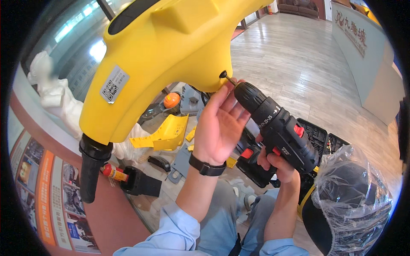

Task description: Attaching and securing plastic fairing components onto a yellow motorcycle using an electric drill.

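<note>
A large yellow moulded body (171, 59) with a black handlebar grip (89, 175) fills the upper left. In my right hand (279, 164) is a black cordless drill (277, 123) with red buttons, held by its handle and pointing up and left. Its thin bit reaches a round black fitting (223, 74) at the yellow body's lower edge. My left hand (220, 126), wearing a black wristband (207, 166), is raised palm up beside the chuck. Its fingers are stretched out behind the bit, close under the yellow body; whether they touch it I cannot tell.
At the lower right stands a seat (354, 196) under clear plastic. Behind the drill lies an opened black tool case (314, 136). A curved yellow panel (166, 134), an orange dome (171, 100) and a small red fire extinguisher (114, 172) are at the left. A pale counter (363, 59) stands far right.
</note>
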The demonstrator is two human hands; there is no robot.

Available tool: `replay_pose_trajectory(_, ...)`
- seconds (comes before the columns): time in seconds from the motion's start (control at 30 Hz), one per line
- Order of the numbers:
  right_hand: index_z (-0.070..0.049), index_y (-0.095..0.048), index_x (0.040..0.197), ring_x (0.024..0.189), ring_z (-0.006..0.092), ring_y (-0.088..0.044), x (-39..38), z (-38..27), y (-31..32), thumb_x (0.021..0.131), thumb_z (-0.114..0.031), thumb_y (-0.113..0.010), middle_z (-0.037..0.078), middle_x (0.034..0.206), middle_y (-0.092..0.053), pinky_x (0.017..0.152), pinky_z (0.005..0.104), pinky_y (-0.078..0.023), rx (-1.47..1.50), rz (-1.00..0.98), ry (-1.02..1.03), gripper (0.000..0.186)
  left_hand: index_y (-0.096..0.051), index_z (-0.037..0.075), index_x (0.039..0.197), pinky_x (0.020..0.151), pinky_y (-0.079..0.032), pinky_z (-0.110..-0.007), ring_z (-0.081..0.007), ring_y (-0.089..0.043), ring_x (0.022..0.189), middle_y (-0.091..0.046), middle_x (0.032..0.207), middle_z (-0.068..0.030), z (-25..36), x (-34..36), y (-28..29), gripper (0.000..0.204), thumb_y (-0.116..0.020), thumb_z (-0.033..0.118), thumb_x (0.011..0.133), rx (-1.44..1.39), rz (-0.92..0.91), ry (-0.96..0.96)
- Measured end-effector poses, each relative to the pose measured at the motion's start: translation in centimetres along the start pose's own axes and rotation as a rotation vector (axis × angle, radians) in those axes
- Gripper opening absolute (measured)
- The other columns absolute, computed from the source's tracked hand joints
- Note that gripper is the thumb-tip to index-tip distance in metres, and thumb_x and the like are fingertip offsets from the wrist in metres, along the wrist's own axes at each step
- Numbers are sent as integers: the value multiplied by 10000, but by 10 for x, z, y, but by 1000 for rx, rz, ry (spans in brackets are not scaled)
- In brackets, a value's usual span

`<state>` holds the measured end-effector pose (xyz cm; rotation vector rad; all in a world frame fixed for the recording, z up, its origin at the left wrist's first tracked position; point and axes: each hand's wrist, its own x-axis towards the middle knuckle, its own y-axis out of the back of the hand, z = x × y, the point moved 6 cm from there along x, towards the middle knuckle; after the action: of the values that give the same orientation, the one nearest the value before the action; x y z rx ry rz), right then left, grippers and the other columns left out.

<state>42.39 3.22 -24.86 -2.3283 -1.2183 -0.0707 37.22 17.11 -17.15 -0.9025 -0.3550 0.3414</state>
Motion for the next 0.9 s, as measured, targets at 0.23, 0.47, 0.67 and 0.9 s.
replay_pose_trajectory(0.23,57,-614,1134,498,138,-535,-7,-19,-5,667,-124,-629,69,630,-589,551,295,-485,50,76,18,501,-499,20,1272,991,-381,-372,-207,-511,1124,-562,1133,-75,51,-29,27,589,-822,178,806,1071,409,-910)
replay_pose_trajectory(0.47,63,-611,1103,481,144,-520,-13,-34,-13,678,-98,-584,75,608,-570,564,310,-496,40,71,-20,455,-393,-25,1213,1016,-387,-421,-253,-483,1157,-483,1223,-169,71,22,-2,722,-849,84,665,1320,203,-1153)
replay_pose_trajectory(0.67,63,-602,1090,466,141,-495,-11,-34,-17,690,-87,-539,64,566,-545,553,312,-491,80,48,-43,432,-419,14,1089,804,-532,-317,-162,-620,871,-605,1004,-65,69,26,-20,618,-823,-51,625,1178,97,-1161)
replay_pose_trajectory(0.9,62,-602,1072,462,139,-481,-11,-38,-19,683,-83,-532,59,559,-533,542,317,-478,82,40,-54,421,-437,1,1098,758,-549,-307,-161,-657,786,-650,925,-70,70,29,-23,599,-820,-53,640,1050,-67,-1134)
